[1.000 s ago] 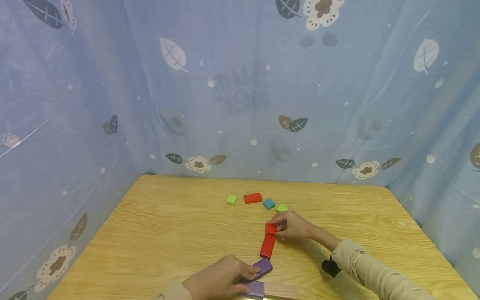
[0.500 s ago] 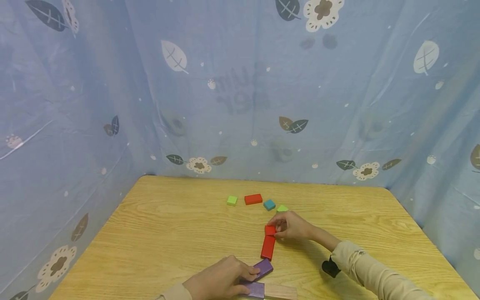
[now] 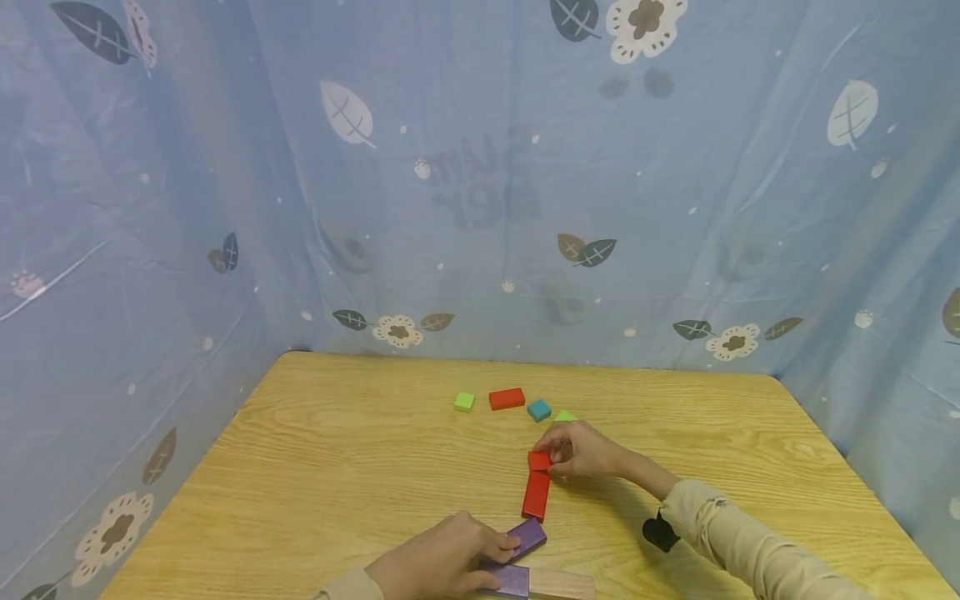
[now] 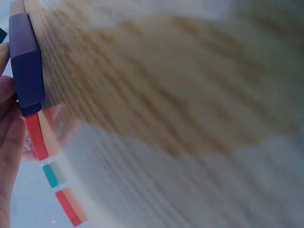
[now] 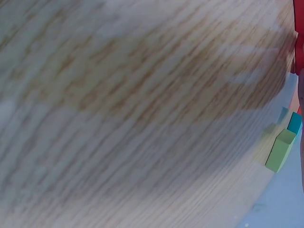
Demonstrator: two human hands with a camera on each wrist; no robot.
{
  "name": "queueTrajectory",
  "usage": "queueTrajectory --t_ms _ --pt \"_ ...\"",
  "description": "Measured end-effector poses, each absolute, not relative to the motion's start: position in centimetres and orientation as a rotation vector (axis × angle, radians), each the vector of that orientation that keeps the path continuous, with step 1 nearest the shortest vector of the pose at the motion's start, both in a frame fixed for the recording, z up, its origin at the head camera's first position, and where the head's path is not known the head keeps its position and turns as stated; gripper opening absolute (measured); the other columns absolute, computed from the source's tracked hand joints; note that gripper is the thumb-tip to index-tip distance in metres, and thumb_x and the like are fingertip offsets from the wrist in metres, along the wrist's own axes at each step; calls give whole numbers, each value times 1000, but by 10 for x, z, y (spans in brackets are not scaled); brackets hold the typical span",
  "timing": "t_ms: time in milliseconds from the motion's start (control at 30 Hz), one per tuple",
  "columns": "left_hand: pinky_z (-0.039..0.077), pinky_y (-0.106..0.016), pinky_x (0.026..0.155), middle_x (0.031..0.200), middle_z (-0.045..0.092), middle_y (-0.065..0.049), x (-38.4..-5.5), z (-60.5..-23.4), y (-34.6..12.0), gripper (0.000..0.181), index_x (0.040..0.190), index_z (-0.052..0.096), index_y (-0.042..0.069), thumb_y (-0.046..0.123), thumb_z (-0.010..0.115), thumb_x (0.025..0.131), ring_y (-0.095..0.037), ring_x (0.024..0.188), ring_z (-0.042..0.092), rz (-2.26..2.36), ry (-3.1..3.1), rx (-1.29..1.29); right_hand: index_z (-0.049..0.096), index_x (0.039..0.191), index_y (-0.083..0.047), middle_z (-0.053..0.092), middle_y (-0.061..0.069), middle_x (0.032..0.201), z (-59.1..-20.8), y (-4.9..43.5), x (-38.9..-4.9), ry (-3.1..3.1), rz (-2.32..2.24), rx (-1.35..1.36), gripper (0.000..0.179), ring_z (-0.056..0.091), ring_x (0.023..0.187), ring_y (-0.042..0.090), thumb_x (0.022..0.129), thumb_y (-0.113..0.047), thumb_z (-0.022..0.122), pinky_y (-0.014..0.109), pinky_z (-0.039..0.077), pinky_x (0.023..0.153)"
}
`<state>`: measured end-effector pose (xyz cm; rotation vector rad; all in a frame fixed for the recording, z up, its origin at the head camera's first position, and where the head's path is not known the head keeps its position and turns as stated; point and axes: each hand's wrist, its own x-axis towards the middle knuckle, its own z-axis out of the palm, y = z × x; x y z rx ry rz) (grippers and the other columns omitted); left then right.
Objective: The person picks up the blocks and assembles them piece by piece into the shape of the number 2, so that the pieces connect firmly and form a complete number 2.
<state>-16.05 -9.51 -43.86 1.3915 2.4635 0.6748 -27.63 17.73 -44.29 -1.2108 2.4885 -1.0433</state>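
In the head view, my right hand [image 3: 585,450] pinches a small red block [image 3: 538,461] between thumb and fingertips, at the far end of a longer red block [image 3: 536,497]. Nearer me, my left hand [image 3: 446,554] holds a slanted purple block [image 3: 529,537] with its fingers on top. Its thumb lies at a second purple block [image 3: 510,580], which sits end to end with a plain wooden block [image 3: 561,583]. The slanted block's corner comes close to the long red block. In the left wrist view, fingers [image 4: 10,133] show beside a purple block [image 4: 27,71].
Farther back lie a green block [image 3: 464,402], a red block [image 3: 507,398], a blue block [image 3: 538,410] and another green block [image 3: 565,416], partly behind the right hand. A patterned blue curtain [image 3: 480,208] stands around the wooden table [image 3: 337,450].
The small red block has shifted very slightly left in my right hand's pinch, against the end of the long red block. My left hand stays in place.
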Motion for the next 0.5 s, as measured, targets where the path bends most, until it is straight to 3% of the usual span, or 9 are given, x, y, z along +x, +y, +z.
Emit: queueTrajectory --t_ms 333,500 --pt "40 -7 70 123 63 4 -160 -440 -95 35 121 66 7 23 68 90 4 104 54 705 2464 1400 69 111 1 63 5 91 -442 178 -278 2484 -1022 -1219 31 60 76 10 80 -1 74 23 53 67" --pt "43 -8 73 124 63 3 -160 -438 -96 36 122 65 7 23 68 90 1 106 55 698 2458 1388 66 112 4 65 10 96 -438 181 -279 2462 -1039 -1259 34 62 77 13 80 1 74 25 54 68"
